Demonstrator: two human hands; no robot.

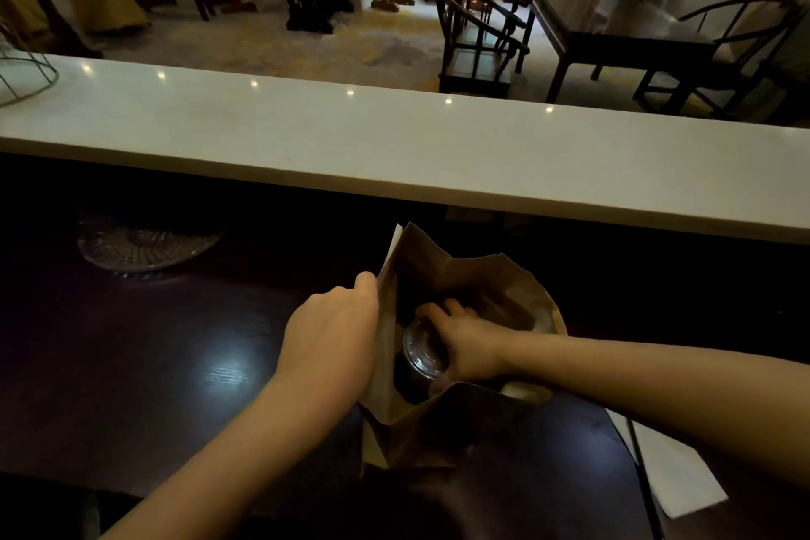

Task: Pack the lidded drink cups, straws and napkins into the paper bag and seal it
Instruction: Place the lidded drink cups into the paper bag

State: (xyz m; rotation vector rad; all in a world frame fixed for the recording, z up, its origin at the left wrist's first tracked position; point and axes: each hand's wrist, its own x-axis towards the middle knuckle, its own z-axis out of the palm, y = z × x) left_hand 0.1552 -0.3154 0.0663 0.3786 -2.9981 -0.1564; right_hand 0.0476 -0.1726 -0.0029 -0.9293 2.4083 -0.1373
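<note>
A brown paper bag (464,276) stands open on the dark counter in front of me. My left hand (333,329) grips the bag's left wall near its rim. My right hand (464,342) reaches down inside the bag and holds a dark drink cup with a clear plastic lid (418,353). A second pale lid (541,320) shows at the bag's right inner side. A white napkin (675,474) with a thin dark straw (642,465) across it lies on the counter at the lower right. A white slip (396,239) sticks up at the bag's far left corner.
A raised white countertop ledge (394,145) runs across behind the bag. A clear glass plate (144,246) sits on the dark counter (175,364) at the left. A wire basket (26,75) stands on the ledge's far left. Chairs and tables fill the room beyond.
</note>
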